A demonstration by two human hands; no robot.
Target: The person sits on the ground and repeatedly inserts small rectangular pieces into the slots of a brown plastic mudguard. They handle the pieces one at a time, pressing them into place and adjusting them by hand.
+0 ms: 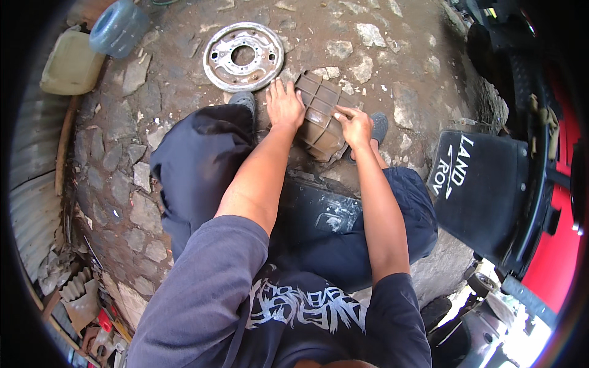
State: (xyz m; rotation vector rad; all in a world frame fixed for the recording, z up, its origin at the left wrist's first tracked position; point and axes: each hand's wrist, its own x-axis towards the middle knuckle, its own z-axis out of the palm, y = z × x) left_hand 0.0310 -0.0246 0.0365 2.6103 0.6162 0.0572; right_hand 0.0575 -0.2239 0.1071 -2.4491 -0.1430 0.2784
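Observation:
A dirty brown ribbed casing (321, 112), roughly box-shaped, lies tilted on the ground between my feet. My left hand (285, 107) is at its left edge, fingers stretched out and a little apart. My right hand (354, 124) grips the casing's right side, fingers bent over it. Just beyond my left hand lies a round, worn metal plate (265, 58) with a large centre hole and several smaller holes. What is under the casing is hidden.
Uneven stone ground (400, 92) surrounds me. At back left are a blue plastic jug (118, 27) and a yellowish jerrycan (69, 64) beside corrugated sheeting (40, 227). A red vehicle (555, 251) with a black mudflap (481, 202) stands close on the right; assorted scrap fills the lower left.

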